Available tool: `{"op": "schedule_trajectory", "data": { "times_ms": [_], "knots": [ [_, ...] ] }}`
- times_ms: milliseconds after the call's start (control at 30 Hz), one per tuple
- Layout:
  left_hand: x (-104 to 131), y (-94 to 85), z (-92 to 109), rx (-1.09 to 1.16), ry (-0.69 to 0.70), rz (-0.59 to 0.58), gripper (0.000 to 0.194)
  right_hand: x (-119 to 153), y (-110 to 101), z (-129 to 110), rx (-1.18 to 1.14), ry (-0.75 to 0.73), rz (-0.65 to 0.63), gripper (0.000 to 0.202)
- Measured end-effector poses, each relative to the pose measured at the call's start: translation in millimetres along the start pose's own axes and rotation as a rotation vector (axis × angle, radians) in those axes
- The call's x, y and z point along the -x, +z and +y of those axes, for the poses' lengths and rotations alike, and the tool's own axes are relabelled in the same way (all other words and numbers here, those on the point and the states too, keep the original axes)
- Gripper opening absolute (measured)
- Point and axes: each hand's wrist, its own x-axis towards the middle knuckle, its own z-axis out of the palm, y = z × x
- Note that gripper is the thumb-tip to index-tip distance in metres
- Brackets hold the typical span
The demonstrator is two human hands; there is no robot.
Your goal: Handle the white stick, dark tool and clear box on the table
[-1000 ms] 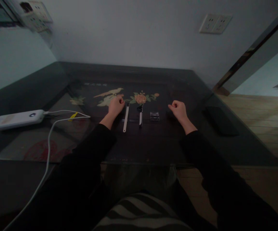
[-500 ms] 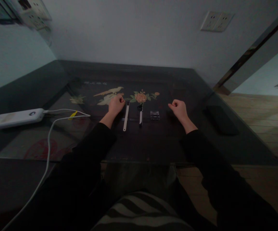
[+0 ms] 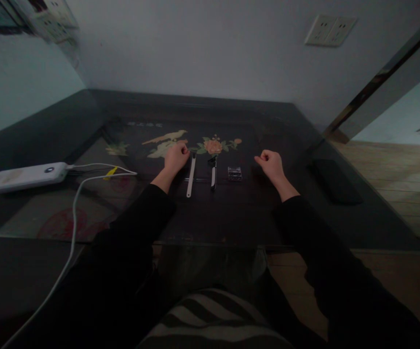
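My left hand (image 3: pixel 176 156) rests on the dark tabletop, curled into a loose fist with nothing visible in it. Just to its right lies a long, slim white stick (image 3: pixel 191 177) with a dark tip at its far end. Farther right is a razor (image 3: pixel 213 177) with a black-and-white handle, its dark head pointing away from me. Beside the razor sits a small clear plastic case (image 3: pixel 234 173); its contents are too dim to tell. My right hand (image 3: pixel 271 162), also closed in a fist, rests to the right of that case, apart from it.
A white power bank-like device (image 3: pixel 24 178) lies at the left, its white cable (image 3: pixel 74 218) running off the table's near edge. A black flat object (image 3: pixel 335 182) lies at the right. The table (image 3: pixel 202 223) meets a wall with a socket plate (image 3: pixel 330 30).
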Motion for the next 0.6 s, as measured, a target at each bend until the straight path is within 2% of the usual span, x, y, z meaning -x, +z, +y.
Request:
{"op": "schedule_trajectory", "data": {
  "times_ms": [233, 433, 600],
  "knots": [
    [-0.1, 0.0, 0.4, -0.014, -0.002, 0.01, 0.026, -0.5, -0.1, 0.7, 0.006, -0.005, -0.011, 0.042],
    [0.0, -0.7, 1.1, -0.009, 0.001, -0.004, 0.013, 0.3, -0.8, -1.4, -0.003, -0.007, -0.008, 0.043],
    [0.0, -0.3, 1.8, -0.002, 0.004, -0.016, 0.009, 0.5, -1.0, -2.8, 0.007, 0.023, -0.009, 0.044]
  ]
}}
